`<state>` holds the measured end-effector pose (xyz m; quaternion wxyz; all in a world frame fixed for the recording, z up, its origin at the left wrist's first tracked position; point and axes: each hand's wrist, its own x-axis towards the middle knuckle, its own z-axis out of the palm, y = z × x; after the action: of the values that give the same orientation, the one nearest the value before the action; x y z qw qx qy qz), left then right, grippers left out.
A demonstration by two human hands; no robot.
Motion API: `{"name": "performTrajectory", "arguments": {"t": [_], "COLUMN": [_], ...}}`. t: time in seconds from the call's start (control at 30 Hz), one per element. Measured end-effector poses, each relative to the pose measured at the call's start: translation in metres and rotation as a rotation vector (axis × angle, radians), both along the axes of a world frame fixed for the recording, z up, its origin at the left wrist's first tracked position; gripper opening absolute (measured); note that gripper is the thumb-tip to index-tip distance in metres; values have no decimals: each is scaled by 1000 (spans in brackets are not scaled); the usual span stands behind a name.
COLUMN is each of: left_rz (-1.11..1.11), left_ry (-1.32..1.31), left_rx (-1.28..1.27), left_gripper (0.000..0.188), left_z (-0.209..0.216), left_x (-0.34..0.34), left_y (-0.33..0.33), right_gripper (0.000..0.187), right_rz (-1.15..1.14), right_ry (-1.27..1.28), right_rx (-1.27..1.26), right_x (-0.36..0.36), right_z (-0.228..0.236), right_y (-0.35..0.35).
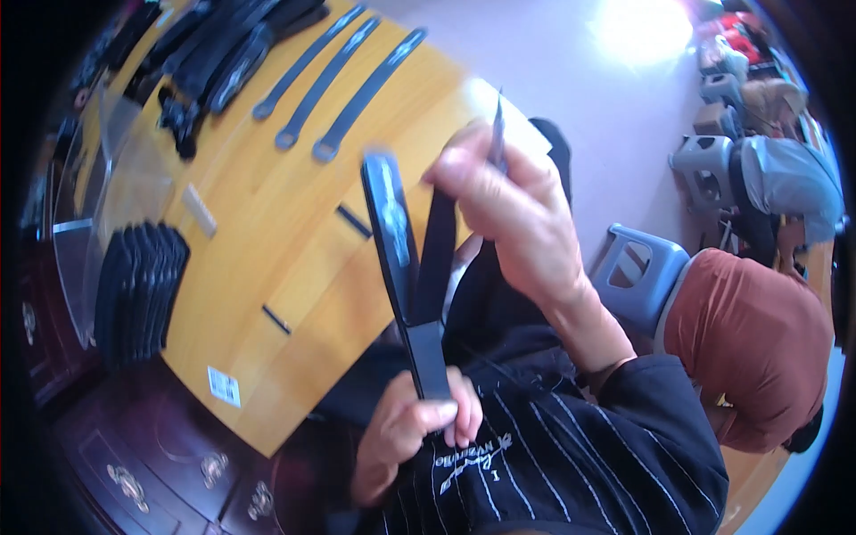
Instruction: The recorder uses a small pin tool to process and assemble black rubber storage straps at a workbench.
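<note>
In front of my body, my left hand [419, 415] is closed around the lower end of a flat black strap [427, 352]. Above that hand the strap parts into two arms. One is a stiff, glossy arm [390, 223] with a pale printed mark; the other is a matte black arm [437, 245]. My raised right hand [522, 201] pinches the top of the matte arm. A slim, dark, pointed tool [499, 129] sticks up from the same hand; its kind is unclear. Both hands are over my lap, at the table's near edge.
Three black straps [334, 85] lie on the wooden table [259, 241], beside a heap of black pieces [223, 53]. A row of black pieces [143, 285], clear plastic [116, 178], short black strips [354, 220] and a white label [224, 386] are leftward. Stools [637, 267] and people are rightward.
</note>
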<state>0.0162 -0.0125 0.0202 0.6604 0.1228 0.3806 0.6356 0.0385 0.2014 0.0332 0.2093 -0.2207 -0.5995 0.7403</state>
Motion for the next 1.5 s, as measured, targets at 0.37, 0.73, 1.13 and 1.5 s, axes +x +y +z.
{"name": "performTrajectory", "arguments": {"t": [0.37,0.73,1.13,1.5], "left_rz": [148,540,744,879], "left_ry": [80,129,457,465], "left_rx": [-95,168,101,131], "left_gripper": [26,45,43,46], "left_z": [-22,-30,-38,-40], "left_x": [7,-14,-10,-16], "left_y": [-53,-28,-27,-37], "right_gripper": [21,13,18,31], "right_rz": [-877,-417,30,26], "right_ry": [239,-192,-379,-259], "right_rx": [417,1441,1159,993], "right_x": [39,-25,-62,-58], "right_z": [16,-54,-68,-56], "right_y": [202,85,1,-11]}}
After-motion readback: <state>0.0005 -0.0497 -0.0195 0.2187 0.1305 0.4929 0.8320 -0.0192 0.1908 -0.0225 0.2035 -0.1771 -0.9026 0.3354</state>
